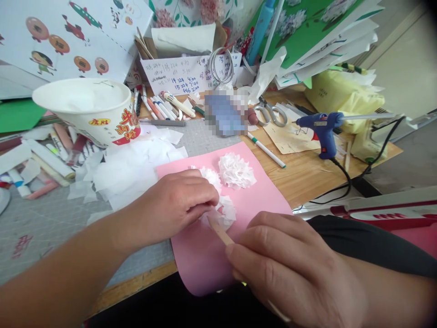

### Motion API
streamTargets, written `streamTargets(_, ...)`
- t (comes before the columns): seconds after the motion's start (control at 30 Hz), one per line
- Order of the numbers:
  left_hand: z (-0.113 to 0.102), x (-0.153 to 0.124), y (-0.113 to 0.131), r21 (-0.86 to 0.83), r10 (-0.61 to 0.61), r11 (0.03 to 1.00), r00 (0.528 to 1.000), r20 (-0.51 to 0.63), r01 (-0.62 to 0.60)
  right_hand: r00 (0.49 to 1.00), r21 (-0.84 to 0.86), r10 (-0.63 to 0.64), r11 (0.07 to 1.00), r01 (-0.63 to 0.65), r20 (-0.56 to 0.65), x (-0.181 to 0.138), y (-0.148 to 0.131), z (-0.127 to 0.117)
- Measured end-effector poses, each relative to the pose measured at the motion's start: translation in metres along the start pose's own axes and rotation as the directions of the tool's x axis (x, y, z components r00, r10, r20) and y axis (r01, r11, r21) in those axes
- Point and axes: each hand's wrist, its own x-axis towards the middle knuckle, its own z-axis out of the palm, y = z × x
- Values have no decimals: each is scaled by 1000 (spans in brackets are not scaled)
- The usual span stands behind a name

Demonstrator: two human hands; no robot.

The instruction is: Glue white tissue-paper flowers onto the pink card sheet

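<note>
A: Left hand (177,205)?
B: Lies on the pink card (201,259), fingers curled, tips pinching a white tissue tuft (226,212) down onto the card.

A: Right hand (290,269)?
B: Lower right, nearer the camera. Thumb & fingers pressed together round a wooden stick (219,230), whose tip touches the tuft just beside the left fingertips.

A: Where's the card?
B: On the desk edge (136,284), near corner hanging over it toward the person. Two more white tufts sit on it; the far flower (236,171) is fluffy & clear of both hands, the other (210,175) is partly hidden behind the left knuckles.

A: Around it?
B: White paper scraps (129,168) left of the card, a paper cup (87,111) w/ red print behind them. Pens (164,107) & scissors (271,114) further back. Blue glue gun (322,130) stands to the right (cable trails off the desk), well apart from the hands. One white pen (268,150) lies just past the card's far edge.
</note>
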Motion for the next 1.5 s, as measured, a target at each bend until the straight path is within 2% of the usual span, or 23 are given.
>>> streamTargets(0.1,3,-2,-2,4,58,998,997,-43,-58,999,-137,24,990,-28,-30,-2,-6,1)
streamTargets(0.2,5,-3,-3,8,74,997,996,-56,-74,1000,-190,2,982,-7,-28,0,-7,1)
streamTargets(0.3,7,-3,-2,6,69,998,996,-59,-69,997,-169,-68,983,70,20,5,-3,-2)
streamTargets(0.63,7,-7,-4,9,92,996,996,-17,-92,995,-146,-26,988,40,95,7,-6,-2)
streamTargets(0.93,5,-6,-1,103,109,988,994,31,-112,988,-156,-33,986,57,150,7,-4,-7)
streamTargets(1.03,4,-6,2,130,109,985,993,42,-113,994,-200,-1,980,23,110,5,-6,-5)
streamTargets(1.13,3,-4,4,146,120,981,992,40,-125,998,-260,-13,966,-3,-61,5,-9,-7)
streamTargets(1.2,3,-4,5,150,140,978,990,37,-144,992,-280,-49,960,15,-114,5,-11,-11)
streamTargets(1.33,4,-5,6,155,162,974,986,34,-165,991,-230,63,969,-90,-120,3,-11,-18)
streamTargets(1.5,2,-5,8,123,177,976,983,42,-180,987,-133,142,980,-151,-73,-2,-4,-11)
